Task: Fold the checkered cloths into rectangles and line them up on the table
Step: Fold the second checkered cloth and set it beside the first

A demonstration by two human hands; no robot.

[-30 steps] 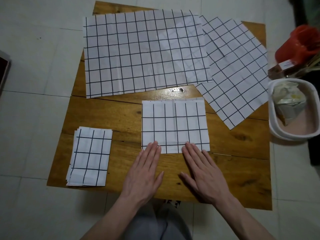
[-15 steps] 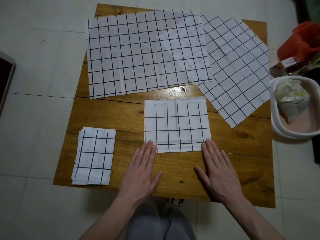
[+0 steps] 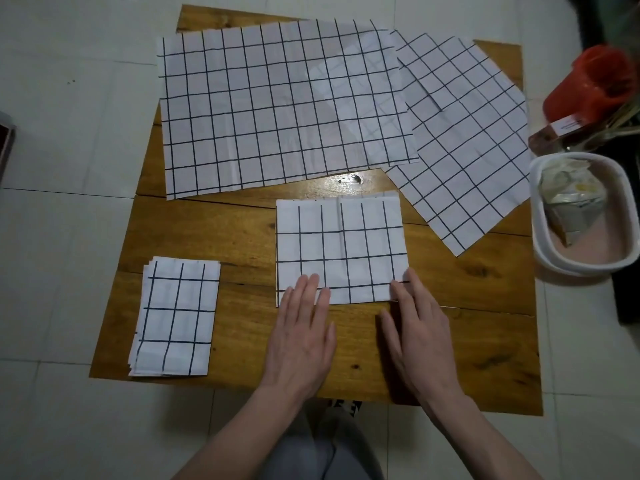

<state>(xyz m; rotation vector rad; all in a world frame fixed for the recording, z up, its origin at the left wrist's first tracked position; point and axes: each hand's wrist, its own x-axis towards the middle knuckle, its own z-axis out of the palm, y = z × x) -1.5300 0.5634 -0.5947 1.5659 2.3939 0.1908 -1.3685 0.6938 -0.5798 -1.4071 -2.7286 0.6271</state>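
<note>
I see both hands flat, fingers straight, on the near edge of the half-folded cloth [image 3: 341, 251] at the middle of the wooden table [image 3: 239, 230]: left hand [image 3: 299, 336] at its near-left corner, right hand [image 3: 420, 336] at its near-right. A finished folded stack [image 3: 175, 317] lies near-left; two unfolded cloths [image 3: 277, 109] [image 3: 460, 140] lie beyond. A label [image 3: 568, 125] by the red container [image 3: 595, 84] is too small for me to read.
</note>
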